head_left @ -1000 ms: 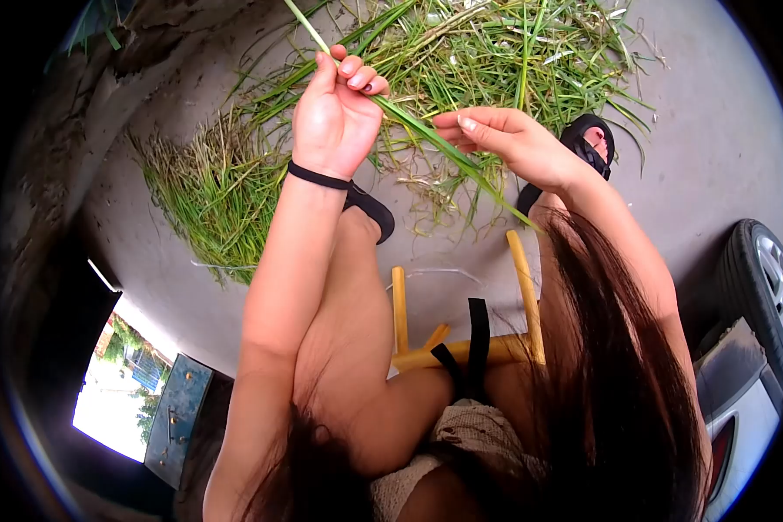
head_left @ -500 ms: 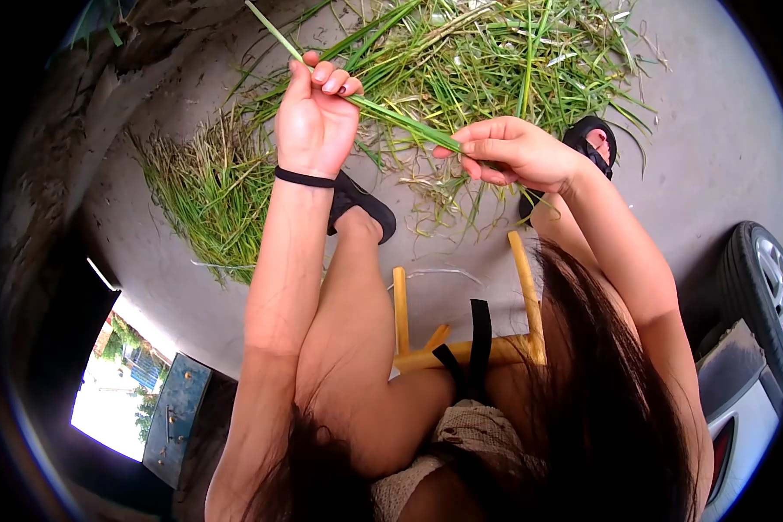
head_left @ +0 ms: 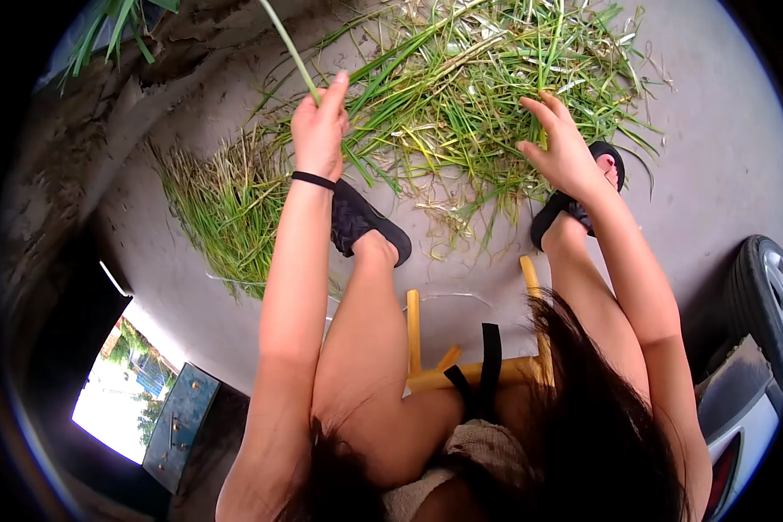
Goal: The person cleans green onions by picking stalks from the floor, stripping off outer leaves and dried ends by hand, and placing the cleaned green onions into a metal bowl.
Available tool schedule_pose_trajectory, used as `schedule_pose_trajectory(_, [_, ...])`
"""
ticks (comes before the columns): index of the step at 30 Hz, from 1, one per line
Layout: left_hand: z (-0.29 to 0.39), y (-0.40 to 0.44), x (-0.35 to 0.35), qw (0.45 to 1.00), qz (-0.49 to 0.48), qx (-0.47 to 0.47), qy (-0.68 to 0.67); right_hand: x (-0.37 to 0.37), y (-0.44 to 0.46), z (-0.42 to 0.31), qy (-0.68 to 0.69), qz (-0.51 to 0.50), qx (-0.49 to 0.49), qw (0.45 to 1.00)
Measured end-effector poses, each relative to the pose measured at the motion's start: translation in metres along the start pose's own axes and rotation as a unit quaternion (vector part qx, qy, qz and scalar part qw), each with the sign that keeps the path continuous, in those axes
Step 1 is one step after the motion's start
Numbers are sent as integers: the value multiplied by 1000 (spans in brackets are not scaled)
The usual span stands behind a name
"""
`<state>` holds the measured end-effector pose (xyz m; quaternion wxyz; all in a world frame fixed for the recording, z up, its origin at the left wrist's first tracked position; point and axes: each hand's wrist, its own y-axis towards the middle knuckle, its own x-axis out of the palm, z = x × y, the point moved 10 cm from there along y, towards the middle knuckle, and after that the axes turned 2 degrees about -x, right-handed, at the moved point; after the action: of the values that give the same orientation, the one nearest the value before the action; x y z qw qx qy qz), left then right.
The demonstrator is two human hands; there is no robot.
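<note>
My left hand [head_left: 319, 130] is closed around the lower end of a long pale-green grass stalk [head_left: 287, 43], which slants up and out of the top of the view. My right hand [head_left: 563, 148] hangs over the right side of a loose heap of green and yellowed grass [head_left: 461, 96]. Its fingers are apart and nothing shows in its grasp; whether the fingertips touch the heap I cannot tell. To the left of my left hand lies a neater bundle of grass [head_left: 230, 204], its blades mostly lined up.
A yellow wooden stool frame [head_left: 413, 331] stands between my legs. My sandalled feet [head_left: 365, 226] flank the grass on the concrete floor. At the right are a car tyre [head_left: 761, 300] and a light-coloured vehicle part. Green leaves [head_left: 122, 30] hang at top left, beside a rough wall.
My right hand has let go of the stalk, opened and moved right toward the heap. My left hand has turned, still gripping the stalk, which now points more steeply upward.
</note>
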<state>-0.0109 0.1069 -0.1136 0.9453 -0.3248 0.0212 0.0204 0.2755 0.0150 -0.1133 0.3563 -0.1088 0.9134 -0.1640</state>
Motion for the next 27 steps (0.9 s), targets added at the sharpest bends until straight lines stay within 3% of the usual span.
schedule_pose_trajectory(3, [-30,39,2,972,41,-10,230,-14,5,-2,-10,43,10,999])
schedule_pose_trajectory(5, [-4,49,31,898,41,69,432,-16,7,-7,0,46,-7,999])
schedule_pose_trajectory(7, [0,69,49,845,76,192,493,-15,8,-15,30,43,-12,999])
schedule_pose_trajectory(10, [-14,81,73,782,56,209,585,-12,10,-23,77,24,-15,997])
schedule_pose_trajectory(14, [-25,89,65,835,37,114,538,-15,9,-27,108,23,-27,994])
schedule_pose_trajectory(17, [-8,70,60,880,-9,127,457,-18,9,-20,163,26,9,986])
schedule_pose_trajectory(21, [1,12,47,966,-93,40,239,-18,15,-18,225,36,30,973])
schedule_pose_trajectory(23, [3,-25,52,981,-138,-9,139,-16,23,-29,265,20,45,963])
schedule_pose_trajectory(27, [3,-78,71,976,-188,-62,88,2,37,-57,440,-23,65,895])
